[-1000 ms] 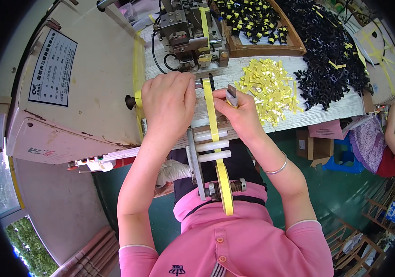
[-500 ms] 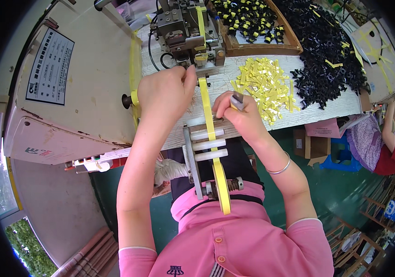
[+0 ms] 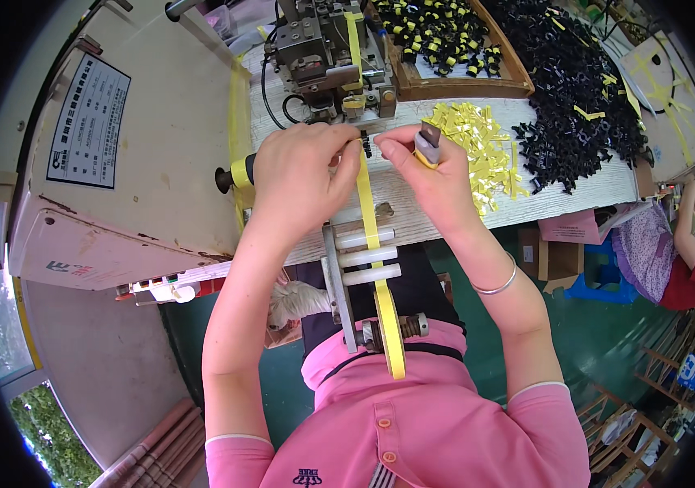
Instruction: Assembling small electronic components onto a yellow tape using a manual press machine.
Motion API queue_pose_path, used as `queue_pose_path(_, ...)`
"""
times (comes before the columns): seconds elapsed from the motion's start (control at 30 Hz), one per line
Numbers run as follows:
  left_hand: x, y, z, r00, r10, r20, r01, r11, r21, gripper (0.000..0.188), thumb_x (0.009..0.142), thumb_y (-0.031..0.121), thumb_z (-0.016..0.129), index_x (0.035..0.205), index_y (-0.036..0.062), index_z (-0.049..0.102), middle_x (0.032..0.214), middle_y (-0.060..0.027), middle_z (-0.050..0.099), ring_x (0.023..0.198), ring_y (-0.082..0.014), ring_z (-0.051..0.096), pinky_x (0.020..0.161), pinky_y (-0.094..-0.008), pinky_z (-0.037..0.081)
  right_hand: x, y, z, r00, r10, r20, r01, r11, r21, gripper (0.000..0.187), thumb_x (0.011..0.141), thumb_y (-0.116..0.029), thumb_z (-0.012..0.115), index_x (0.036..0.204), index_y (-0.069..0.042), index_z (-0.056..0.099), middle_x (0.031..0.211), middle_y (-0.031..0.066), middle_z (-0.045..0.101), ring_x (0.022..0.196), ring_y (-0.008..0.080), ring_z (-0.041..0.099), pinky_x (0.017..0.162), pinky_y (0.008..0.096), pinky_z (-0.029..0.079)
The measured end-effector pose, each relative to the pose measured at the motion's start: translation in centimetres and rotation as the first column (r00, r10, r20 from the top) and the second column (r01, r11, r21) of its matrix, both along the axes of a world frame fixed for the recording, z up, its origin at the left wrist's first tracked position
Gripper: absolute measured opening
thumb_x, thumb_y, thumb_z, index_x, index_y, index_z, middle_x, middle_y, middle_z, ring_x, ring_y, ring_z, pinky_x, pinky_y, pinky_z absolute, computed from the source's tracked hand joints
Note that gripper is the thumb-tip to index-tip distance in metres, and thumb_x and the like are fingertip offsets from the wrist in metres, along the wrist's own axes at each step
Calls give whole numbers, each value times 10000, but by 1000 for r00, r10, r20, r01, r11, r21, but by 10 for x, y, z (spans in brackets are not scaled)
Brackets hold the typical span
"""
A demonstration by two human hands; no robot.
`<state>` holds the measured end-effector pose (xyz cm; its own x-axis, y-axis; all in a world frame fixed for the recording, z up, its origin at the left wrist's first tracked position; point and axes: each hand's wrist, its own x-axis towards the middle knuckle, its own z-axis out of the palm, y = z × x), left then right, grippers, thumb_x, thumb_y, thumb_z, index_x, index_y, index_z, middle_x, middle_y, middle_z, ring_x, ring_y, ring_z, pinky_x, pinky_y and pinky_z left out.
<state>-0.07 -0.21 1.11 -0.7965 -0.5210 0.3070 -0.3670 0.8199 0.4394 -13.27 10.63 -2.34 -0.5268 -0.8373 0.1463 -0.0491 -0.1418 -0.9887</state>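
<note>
A yellow tape strip runs from a tape roll near my waist, over white rollers, toward a small metal machine. My left hand is closed at the strip's left side, fingertips pinched near its far end; what they hold is hidden. Beside those fingertips is a small black part. My right hand is just right of it, thumb and forefinger together. In its curled fingers sits a short tool with a grey and yellow handle, its kind unclear.
Yellow strips lie piled right of my right hand. Beyond them are a wooden tray of black parts with yellow tape and a heap of black parts. A large beige machine housing stands at the left. Another person sits at far right.
My left hand has come away from the machine, turning toward the strip. My right hand has moved farther from me, up beside the left fingertips. The black part now shows between them.
</note>
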Motion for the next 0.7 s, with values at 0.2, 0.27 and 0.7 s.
queue_pose_path(0.2, 1, -2, 5, 1000, -29, 7, 28, 999, 24, 176, 810, 163, 607, 925, 42, 662, 804, -113, 662, 740, -294, 628, 644, -397, 467, -6, -9, -11, 992, -34, -124, 38, 999, 32, 52, 871, -48, 627, 890, -8, 654, 784, -18, 603, 699, 50, 494, 629, 210, 398)
queue_pose_path(0.27, 0, -2, 5, 999, -31, 12, 31, 999, 26, 176, 811, 166, 609, 924, 42, 662, 797, -112, 660, 735, -293, 626, 639, -398, 465, -7, -11, -13, 991, -44, -125, 48, 998, 28, 45, 871, -48, 625, 865, -6, 643, 763, -24, 589, 688, 47, 483, 623, 210, 390)
queue_pose_path(0.7, 1, -3, 5, 1000, -31, 6, 30, 999, 33, 174, 809, 186, 628, 907, 47, 666, 746, -103, 641, 703, -282, 617, 605, -390, 453, -6, -9, -8, 987, -49, -153, 50, 999, 2, 43, 866, -38, 613, 855, -3, 635, 748, -16, 580, 700, 54, 486, 644, 217, 398)
